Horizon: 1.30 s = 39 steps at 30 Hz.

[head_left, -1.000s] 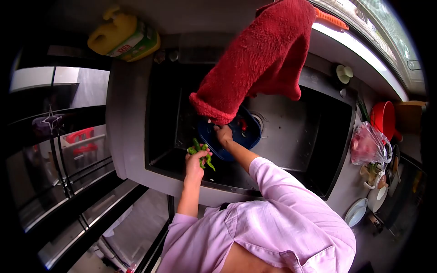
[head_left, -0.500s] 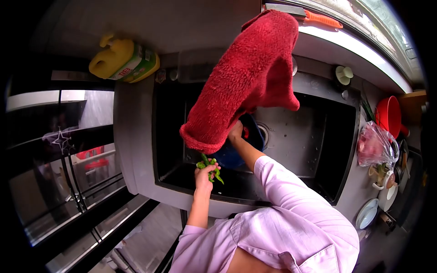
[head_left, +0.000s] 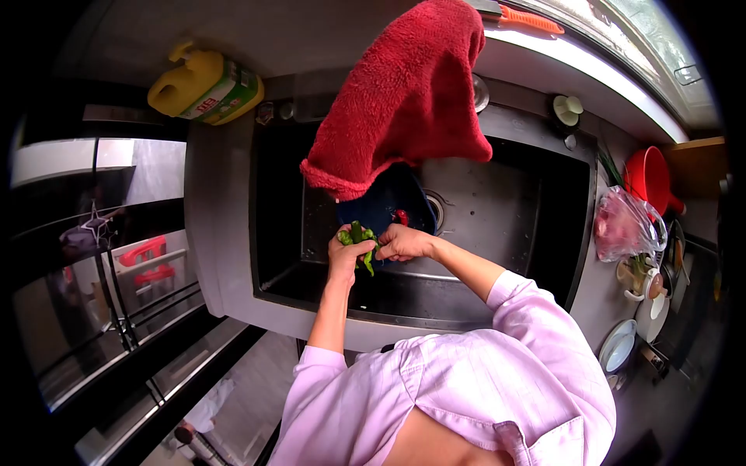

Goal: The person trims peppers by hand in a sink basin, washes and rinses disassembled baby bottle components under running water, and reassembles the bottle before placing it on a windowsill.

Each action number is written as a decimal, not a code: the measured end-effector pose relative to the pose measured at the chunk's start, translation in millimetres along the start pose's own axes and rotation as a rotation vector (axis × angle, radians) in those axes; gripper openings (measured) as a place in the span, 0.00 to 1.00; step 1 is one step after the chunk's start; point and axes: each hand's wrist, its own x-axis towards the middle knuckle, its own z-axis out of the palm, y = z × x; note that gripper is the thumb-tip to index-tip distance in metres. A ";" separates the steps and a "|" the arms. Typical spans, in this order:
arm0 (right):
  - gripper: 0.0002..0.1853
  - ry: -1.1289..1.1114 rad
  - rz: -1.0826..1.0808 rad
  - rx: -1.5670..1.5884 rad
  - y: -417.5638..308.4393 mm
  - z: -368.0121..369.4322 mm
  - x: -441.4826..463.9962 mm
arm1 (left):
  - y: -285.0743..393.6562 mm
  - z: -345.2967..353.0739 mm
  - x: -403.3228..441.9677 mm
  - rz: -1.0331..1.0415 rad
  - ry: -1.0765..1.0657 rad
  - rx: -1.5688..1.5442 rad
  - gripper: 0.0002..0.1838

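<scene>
My left hand point(head_left: 344, 255) is closed around a bunch of green peppers point(head_left: 357, 233) over the near left part of the sink. Right beside the bunch, my right hand point(head_left: 404, 242) has its fingers pinched together; what lies between them is hidden. Both hands are at the near edge of a dark blue basin point(head_left: 371, 203), which stands in the sink. Inside the basin lies a red pepper point(head_left: 400, 217). A red towel point(head_left: 404, 101) hangs above and covers the basin's far side.
The dark sink point(head_left: 497, 217) extends to the right, with its drain point(head_left: 437, 208) beside the basin. A yellow jug point(head_left: 206, 87) stands at the back left. On the right are a red pot point(head_left: 646, 179), a plastic bag point(head_left: 625, 223) and dishes point(head_left: 619, 346). An orange-handled knife point(head_left: 528, 19) lies on the sill.
My right hand has come out of the basin toward me and now meets the peppers in my left hand. The red pepper in the basin shows more clearly. The view has shifted slightly.
</scene>
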 end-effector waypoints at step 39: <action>0.18 0.899 0.073 -0.556 78.6 -48.2 82.4 | -12.3 -41.0 -19.6 -0.047 -0.337 -0.963 0.21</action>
